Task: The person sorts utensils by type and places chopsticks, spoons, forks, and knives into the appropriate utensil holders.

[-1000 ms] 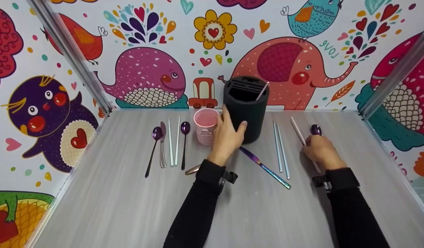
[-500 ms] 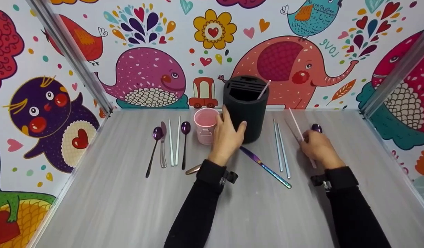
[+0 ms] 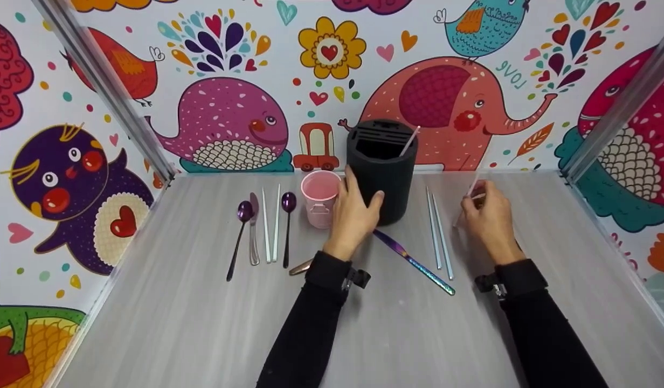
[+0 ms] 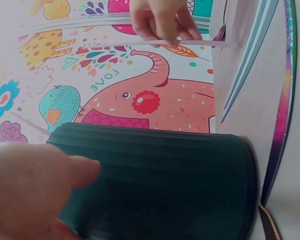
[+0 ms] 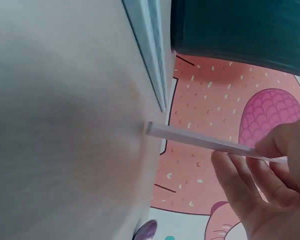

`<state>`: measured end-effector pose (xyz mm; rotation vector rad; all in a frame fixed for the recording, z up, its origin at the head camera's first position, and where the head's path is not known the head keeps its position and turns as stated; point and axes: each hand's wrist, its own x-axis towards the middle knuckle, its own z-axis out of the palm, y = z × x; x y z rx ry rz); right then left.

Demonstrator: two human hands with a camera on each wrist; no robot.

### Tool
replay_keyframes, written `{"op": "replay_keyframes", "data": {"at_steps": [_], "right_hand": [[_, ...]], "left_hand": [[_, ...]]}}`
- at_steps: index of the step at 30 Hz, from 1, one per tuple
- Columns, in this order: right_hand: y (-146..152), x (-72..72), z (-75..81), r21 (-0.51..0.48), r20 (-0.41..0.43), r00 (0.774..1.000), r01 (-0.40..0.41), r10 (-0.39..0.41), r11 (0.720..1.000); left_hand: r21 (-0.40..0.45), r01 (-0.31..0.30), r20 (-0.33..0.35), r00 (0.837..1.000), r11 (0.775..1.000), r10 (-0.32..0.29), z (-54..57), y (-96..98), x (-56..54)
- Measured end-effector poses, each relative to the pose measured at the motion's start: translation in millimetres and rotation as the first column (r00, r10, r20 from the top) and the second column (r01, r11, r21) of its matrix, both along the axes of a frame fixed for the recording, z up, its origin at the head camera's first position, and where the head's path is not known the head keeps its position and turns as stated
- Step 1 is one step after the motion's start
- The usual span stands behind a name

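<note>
My left hand grips the side of a black utensil holder, thumb toward the front. One pale pink chopstick leans in the holder's opening. To the right, my right hand pinches another pale pink chopstick between thumb and fingertips. In the right wrist view it is upright, its lower end close to the table; whether it touches cannot be told. Between the holder and my right hand lie two light blue chopsticks. A spoon with a purple bowl is mostly hidden behind the right hand in the head view.
A pink cup stands left of the holder. Further left lie two purple-bowled spoons, a table knife and two white chopsticks. An iridescent knife lies in front of the holder. Patterned walls enclose the table.
My right hand has lifted the pink chopstick off the table, moved it back and slightly left, and turned it upright. The left hand and holder have stayed in place.
</note>
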<state>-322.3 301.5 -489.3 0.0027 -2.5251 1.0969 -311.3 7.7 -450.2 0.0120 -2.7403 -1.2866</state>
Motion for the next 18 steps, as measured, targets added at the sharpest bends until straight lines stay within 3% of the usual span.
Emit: {"op": "replay_keyframes", "data": {"at_steps": [5, 10, 14, 18], "right_hand": [[-13, 11.4, 27.2, -0.136, -0.105, 0.994, 0.015, -0.030, 0.991], [-31, 27.6, 59.3, -0.316, -0.224, 0.974, -0.056, -0.017, 0.947], [-45, 37.3, 86.9, -0.429, -0.357, 0.934, -0.177, 0.013, 0.886], [-60, 41.4, 119.3, -0.521, -0.491, 0.869, -0.351, 0.063, 0.778]], "left_hand": [[0.020, -0.005, 0.027, 1.000, 1.000, 0.005, 1.6, -2.6, -0.6], [0.041, -0.012, 0.043, 0.999, 0.999, 0.010, 2.1, -4.5, -0.9], [0.045, 0.001, 0.038, 0.999, 0.999, -0.003, 1.9, -2.9, -1.4], [0.045, 0.006, 0.026, 1.000, 0.999, -0.008, 2.5, -0.9, -1.8]]}}
